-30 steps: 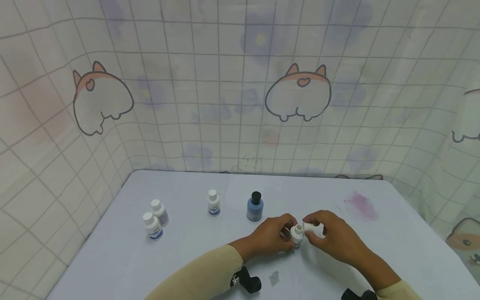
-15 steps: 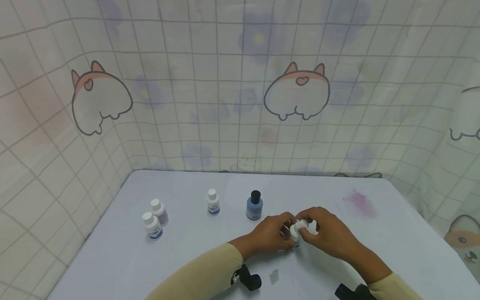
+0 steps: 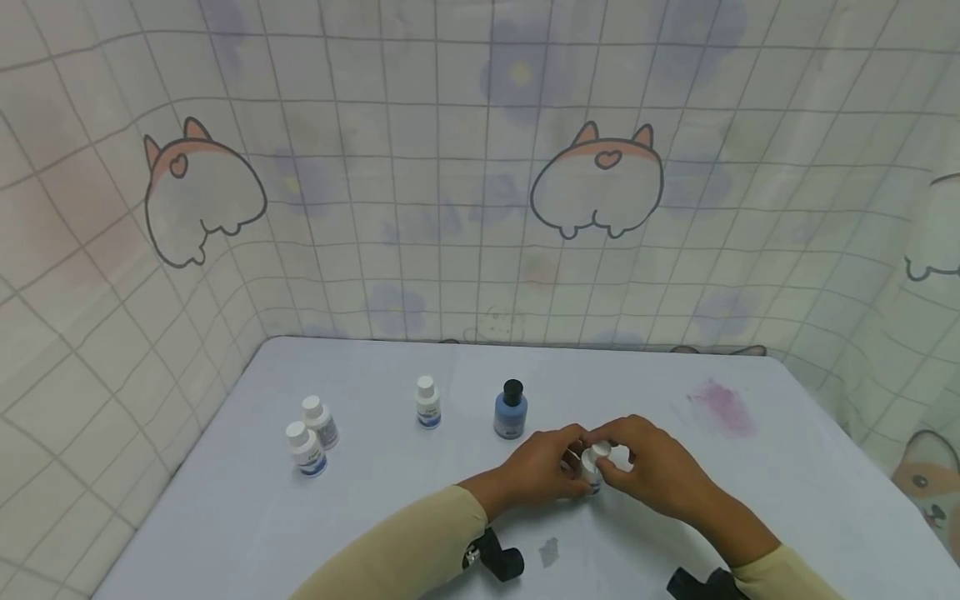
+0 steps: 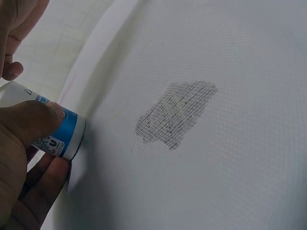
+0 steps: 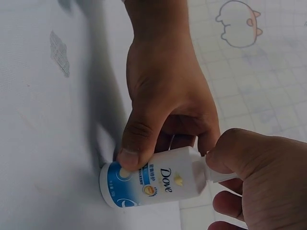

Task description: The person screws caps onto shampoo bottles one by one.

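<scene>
A small white Dove bottle with a blue band stands on the table, right of centre in the head view. My left hand grips its body between thumb and fingers. My right hand pinches the white cap at the bottle's neck, with thumb and forefinger around it. In the right wrist view the cap is mostly hidden by the fingers. The left wrist view shows the left thumb pressed over the blue band of the bottle, its base at the table surface.
A blue bottle with a black cap stands behind the left hand. Further left is a white bottle, then two more white bottles close together. The white table has a grey patch and a pink stain.
My right hand has moved left, bringing the cap from beside the bottle onto its open mouth. My left hand has kept its grip on the bottle.
</scene>
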A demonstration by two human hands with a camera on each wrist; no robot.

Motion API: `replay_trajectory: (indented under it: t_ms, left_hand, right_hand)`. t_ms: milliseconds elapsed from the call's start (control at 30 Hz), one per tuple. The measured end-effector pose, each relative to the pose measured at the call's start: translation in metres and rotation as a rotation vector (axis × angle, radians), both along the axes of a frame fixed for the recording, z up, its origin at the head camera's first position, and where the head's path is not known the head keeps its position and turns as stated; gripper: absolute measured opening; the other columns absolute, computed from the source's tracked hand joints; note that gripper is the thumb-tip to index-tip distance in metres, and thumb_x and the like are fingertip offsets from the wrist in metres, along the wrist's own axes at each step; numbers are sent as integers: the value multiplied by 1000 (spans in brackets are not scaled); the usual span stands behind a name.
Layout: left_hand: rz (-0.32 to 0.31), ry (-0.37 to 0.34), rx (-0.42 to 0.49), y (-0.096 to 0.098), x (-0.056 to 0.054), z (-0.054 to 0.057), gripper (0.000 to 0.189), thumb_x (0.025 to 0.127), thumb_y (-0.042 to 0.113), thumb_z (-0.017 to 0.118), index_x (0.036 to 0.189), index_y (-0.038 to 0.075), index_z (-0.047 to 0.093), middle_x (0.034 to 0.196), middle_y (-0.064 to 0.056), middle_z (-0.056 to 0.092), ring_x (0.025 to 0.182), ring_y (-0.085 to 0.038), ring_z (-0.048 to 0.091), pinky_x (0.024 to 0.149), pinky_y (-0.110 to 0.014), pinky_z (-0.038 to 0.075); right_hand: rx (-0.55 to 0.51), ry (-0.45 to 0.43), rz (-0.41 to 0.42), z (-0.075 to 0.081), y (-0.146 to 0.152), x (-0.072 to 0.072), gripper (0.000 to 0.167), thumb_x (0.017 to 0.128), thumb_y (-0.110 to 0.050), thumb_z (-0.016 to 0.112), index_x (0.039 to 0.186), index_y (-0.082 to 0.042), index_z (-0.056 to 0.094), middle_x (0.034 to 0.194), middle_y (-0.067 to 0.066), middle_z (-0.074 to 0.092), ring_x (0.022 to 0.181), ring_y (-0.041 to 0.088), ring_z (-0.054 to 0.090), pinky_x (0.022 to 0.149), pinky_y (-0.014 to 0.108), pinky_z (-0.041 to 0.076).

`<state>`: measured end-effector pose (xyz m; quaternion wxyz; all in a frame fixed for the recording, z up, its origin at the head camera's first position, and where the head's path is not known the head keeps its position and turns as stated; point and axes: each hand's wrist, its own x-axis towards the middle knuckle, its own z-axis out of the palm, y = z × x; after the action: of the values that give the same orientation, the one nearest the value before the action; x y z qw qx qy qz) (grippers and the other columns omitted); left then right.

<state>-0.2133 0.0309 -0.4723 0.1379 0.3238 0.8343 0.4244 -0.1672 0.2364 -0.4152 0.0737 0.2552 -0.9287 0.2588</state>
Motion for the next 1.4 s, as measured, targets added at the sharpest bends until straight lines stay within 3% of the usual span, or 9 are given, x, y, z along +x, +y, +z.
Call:
replay_trajectory:
  t_ms: [367,567,667,800,900,1200,1400]
  left_hand:
    - [15,5,-1,1,0,-3,50,86,16,85,129,20,59,113,13,65,97,4,61,81,-13,53]
    - [16,-7,5,2,0,-6,51,86,15,85,129,19,58,117,11,65,97,4,61,82,-14,53]
    - [12,-5,13,1,0,-6,52,86,15,86,129,19,58,119,10,65,97,5,61,82,-13,53]
    - [9,0,19,1,0,-7,52,86,14,86,129,19,58,119,10,66,98,5,61,81,-13,53]
    - [9,0,22,1,-1,-6,52,86,14,86,129,19,58,119,11,66,98,5,61,82,-13,53]
    - [7,20,12,1,0,-7,53,85,14,86,129,20,58,117,11,65,97,5,61,82,-13,53]
    - [11,19,2,1,-2,-7,53,85,15,86,130,21,57,121,10,64,101,5,61,85,-13,53]
  right_hand:
    - [30,-58,-127,-1,-3,-2,21,88,-33,83,105,-25,74,96,-13,61,91,16,59,70,33,51]
    - [43,-24,-127,-5,1,2,40,89,-36,82,123,-19,71,110,-9,64,108,17,61,84,41,56]
    - [22,17,-81,-6,4,4,40,90,-29,82,126,-19,69,118,-7,65,105,13,59,80,35,56]
    - [-18,50,-28,-7,6,5,35,89,-14,81,122,-21,71,118,-7,66,89,8,53,63,24,48]
    - [-33,53,-26,-7,6,3,33,88,-10,81,119,-21,73,115,-8,67,86,7,53,62,22,47]
    - [-17,32,-117,-9,5,-1,21,87,-32,84,102,-24,71,94,-12,61,86,15,59,69,30,51]
    - [-12,33,-118,-9,7,2,35,89,-37,82,116,-19,70,104,-9,64,92,14,59,72,33,52]
